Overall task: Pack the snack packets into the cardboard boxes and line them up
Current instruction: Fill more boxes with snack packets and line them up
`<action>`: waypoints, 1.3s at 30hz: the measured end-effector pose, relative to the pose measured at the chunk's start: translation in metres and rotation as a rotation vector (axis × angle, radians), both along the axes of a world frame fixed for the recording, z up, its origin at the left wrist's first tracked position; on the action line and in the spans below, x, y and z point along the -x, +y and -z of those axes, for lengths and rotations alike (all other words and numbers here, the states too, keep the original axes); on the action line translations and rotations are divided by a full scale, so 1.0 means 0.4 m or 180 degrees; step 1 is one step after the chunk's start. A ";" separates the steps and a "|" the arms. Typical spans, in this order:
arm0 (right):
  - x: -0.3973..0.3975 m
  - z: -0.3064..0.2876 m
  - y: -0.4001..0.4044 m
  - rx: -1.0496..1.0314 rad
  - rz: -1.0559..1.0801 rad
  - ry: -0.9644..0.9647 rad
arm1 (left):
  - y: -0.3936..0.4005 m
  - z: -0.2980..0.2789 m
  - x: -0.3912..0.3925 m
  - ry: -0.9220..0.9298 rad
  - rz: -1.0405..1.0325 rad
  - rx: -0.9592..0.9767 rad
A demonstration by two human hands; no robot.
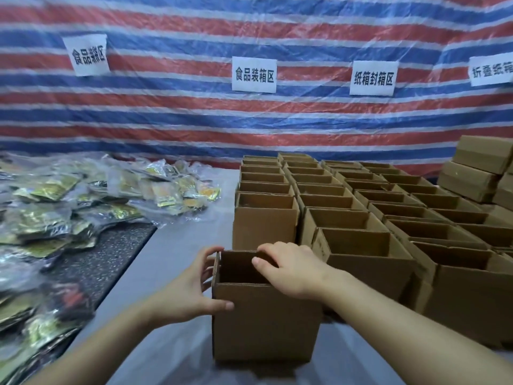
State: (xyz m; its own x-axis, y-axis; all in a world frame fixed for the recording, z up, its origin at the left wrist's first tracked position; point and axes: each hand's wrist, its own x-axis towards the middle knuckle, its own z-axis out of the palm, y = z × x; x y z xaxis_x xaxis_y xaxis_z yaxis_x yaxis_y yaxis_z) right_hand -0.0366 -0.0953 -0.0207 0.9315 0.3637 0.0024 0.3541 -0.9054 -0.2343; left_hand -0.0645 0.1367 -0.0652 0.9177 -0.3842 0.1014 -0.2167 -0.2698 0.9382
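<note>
An open cardboard box (263,323) stands on the grey table right in front of me, at the near end of the leftmost column of boxes. My left hand (191,290) grips its left wall, thumb on the front face and fingers curled over the far left corner. My right hand (291,269) rests over the box's top right, fingers on the far rim and thumb hanging inside the opening. I cannot see any contents in the box. A heap of snack packets (69,207) in clear and green-gold wrappers lies to the left.
Several columns of open cardboard boxes (347,201) fill the table to the right and behind. Closed boxes (477,168) are stacked at the far right. A striped tarpaulin with paper signs (254,75) hangs behind. A dark speckled mat (105,257) lies under the packets.
</note>
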 end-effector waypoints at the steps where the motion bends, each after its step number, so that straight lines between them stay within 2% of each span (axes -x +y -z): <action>1: -0.010 0.003 0.010 0.0022 0.0022 -0.0022 | 0.008 0.009 -0.009 0.0013 -0.0026 0.0014; 13: -0.111 -0.013 0.058 0.0219 0.0071 0.0012 | 0.045 -0.004 -0.126 0.0070 0.0031 -0.0533; 17: -0.121 -0.026 0.049 0.0215 0.0011 0.0210 | 0.073 -0.012 -0.157 0.0239 0.0255 -0.0741; 21: -0.164 -0.061 0.047 0.0330 -0.0090 0.0239 | 0.110 -0.058 -0.260 0.0294 -0.0529 -0.0039; 23: -0.206 -0.081 0.058 0.0281 -0.0074 0.0161 | 0.144 -0.066 -0.351 0.0188 -0.1015 -0.0101; 25: -0.262 -0.095 0.071 0.0283 -0.0055 0.0065 | 0.182 -0.046 -0.453 -0.0131 -0.1568 -0.0679; 28: -0.357 -0.103 0.090 0.0313 -0.0081 -0.0051 | 0.236 0.025 -0.609 -0.0792 -0.2128 -0.2095; 30: -0.415 -0.109 0.102 0.0308 -0.0129 -0.0125 | 0.258 0.071 -0.691 -0.1041 -0.2140 -0.3126; 33: -0.487 -0.118 0.124 0.0362 -0.0258 -0.0168 | 0.289 0.130 -0.780 -0.0980 -0.1989 -0.4454; 36: -0.541 -0.122 0.144 0.0386 -0.0364 -0.0236 | 0.311 0.171 -0.839 -0.0972 -0.1910 -0.4944; 39: -0.576 -0.117 0.157 0.0395 -0.0489 -0.0286 | 0.319 0.191 -0.876 -0.0834 -0.1986 -0.5035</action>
State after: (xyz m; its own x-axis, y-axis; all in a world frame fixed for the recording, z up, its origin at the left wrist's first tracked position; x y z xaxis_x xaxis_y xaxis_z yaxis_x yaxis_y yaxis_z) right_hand 0.1938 -0.0326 0.0261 0.8631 0.5041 0.0293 0.5046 -0.8591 -0.0857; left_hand 0.2858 0.2643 -0.1415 0.9777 0.1299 0.1652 0.1803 -0.9223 -0.3419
